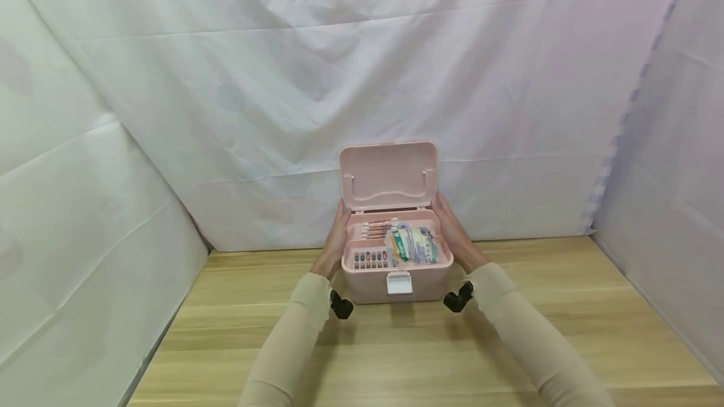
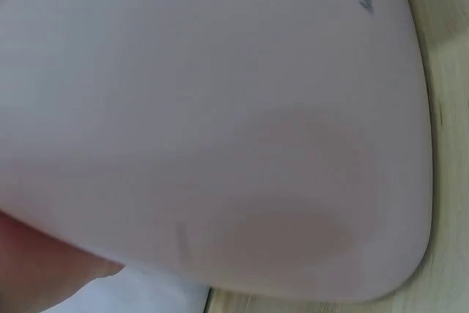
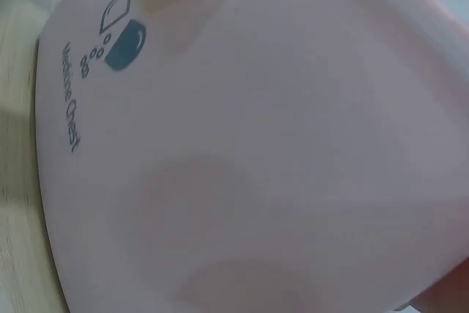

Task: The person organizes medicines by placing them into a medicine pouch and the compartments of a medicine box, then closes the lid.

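Note:
A pink medicine box (image 1: 370,284) stands on the wooden table with its lid (image 1: 390,174) raised at the back. The left hand (image 1: 337,237) holds its left side and the right hand (image 1: 454,231) its right side, fingers reaching toward the back corners near the hinge. Inside lie a blister pack of capsules (image 1: 370,260), a plastic packet with green and yellow print (image 1: 415,245) and several wrapped swab-like sticks (image 1: 379,228). A white latch (image 1: 399,282) hangs at the front. The right wrist view shows "Medicine Chest" lettering (image 3: 71,100) on the box's side.
The wooden table (image 1: 396,363) extends around the box. White cloth (image 1: 317,93) hangs close behind it, with more cloth walls at left and right. Black wrist cameras (image 1: 341,304) sit beside the box's front corners.

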A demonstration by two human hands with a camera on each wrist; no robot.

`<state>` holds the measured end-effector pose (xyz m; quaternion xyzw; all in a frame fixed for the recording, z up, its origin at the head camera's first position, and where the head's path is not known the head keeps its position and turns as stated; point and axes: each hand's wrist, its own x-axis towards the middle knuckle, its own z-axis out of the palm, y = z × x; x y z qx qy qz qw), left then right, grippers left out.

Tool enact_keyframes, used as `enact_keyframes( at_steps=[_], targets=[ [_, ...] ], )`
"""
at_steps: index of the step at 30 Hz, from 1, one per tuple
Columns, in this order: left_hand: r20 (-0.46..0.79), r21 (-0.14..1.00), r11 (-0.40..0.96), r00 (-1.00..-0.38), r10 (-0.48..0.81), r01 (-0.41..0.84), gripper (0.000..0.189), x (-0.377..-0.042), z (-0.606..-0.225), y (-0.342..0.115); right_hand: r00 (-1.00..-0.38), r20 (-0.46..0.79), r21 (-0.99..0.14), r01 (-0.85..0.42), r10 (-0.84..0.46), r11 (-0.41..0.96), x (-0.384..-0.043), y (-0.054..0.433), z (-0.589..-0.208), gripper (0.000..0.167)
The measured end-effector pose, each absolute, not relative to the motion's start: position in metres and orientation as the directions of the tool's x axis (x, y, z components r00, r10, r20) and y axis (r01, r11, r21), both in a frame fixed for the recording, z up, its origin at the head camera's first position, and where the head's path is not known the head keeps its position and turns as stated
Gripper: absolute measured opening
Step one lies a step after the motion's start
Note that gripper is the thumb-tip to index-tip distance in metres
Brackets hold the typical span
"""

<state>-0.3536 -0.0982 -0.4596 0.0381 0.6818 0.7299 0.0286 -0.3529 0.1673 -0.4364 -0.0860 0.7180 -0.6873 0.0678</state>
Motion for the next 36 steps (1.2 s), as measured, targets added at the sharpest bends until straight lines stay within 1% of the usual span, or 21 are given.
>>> enact_keyframes(
  at_steps=[3, 7, 11, 16, 21, 24, 27, 29, 32, 36],
  targets=[
    [0.018, 0.993, -0.116, -0.994, 0.112, 0.005, 0.061, -0.353, -0.461, -0.099, -0.972, 0.022, -0.998, -0.007, -0.235, -0.063, -0.358, 0.166, -0.445, 0.062],
    [0.015, 0.989, -0.149, -0.992, 0.126, -0.004, 0.061, -0.348, -0.461, -0.098, -0.959, 0.070, -0.985, -0.023, -0.274, -0.173, -0.355, 0.166, -0.451, 0.054],
    [0.036, 0.983, -0.185, -0.988, 0.149, 0.008, 0.059, -0.339, -0.458, -0.098, -0.950, 0.117, -0.976, -0.057, -0.290, -0.210, -0.345, 0.167, -0.450, 0.052],
    [0.086, 0.968, -0.248, -0.980, 0.178, 0.040, 0.053, -0.323, -0.455, -0.097, -0.960, 0.106, -0.987, -0.069, -0.261, -0.147, -0.326, 0.166, -0.447, 0.056],
    [0.119, 0.945, -0.324, -0.969, 0.217, 0.043, 0.049, -0.306, -0.455, -0.096, -0.967, 0.065, -0.984, -0.020, -0.247, -0.177, -0.301, 0.168, -0.442, 0.062],
    [0.133, 0.938, -0.345, -0.960, 0.245, 0.042, 0.047, -0.297, -0.457, -0.095, -0.978, 0.027, -0.992, -0.001, -0.207, -0.129, -0.288, 0.169, -0.442, 0.067],
    [0.131, 0.946, -0.320, -0.960, 0.246, 0.047, 0.047, -0.289, -0.460, -0.095, -0.986, 0.008, -0.999, 0.000, -0.165, -0.048, -0.278, 0.170, -0.444, 0.071],
    [0.117, 0.956, -0.289, -0.964, 0.237, 0.045, 0.047, -0.285, -0.462, -0.096, -0.989, 0.017, -1.000, -0.015, -0.148, -0.015, -0.275, 0.170, -0.447, 0.071],
    [0.110, 0.966, -0.254, -0.969, 0.220, 0.052, 0.049, -0.281, -0.464, -0.097, -0.989, 0.033, -0.999, -0.033, -0.144, -0.003, -0.273, 0.169, -0.452, 0.073],
    [0.118, 0.970, -0.234, -0.971, 0.208, 0.068, 0.050, -0.278, -0.466, -0.097, -0.987, 0.044, -0.999, -0.047, -0.152, 0.014, -0.270, 0.169, -0.457, 0.082]
  ],
)
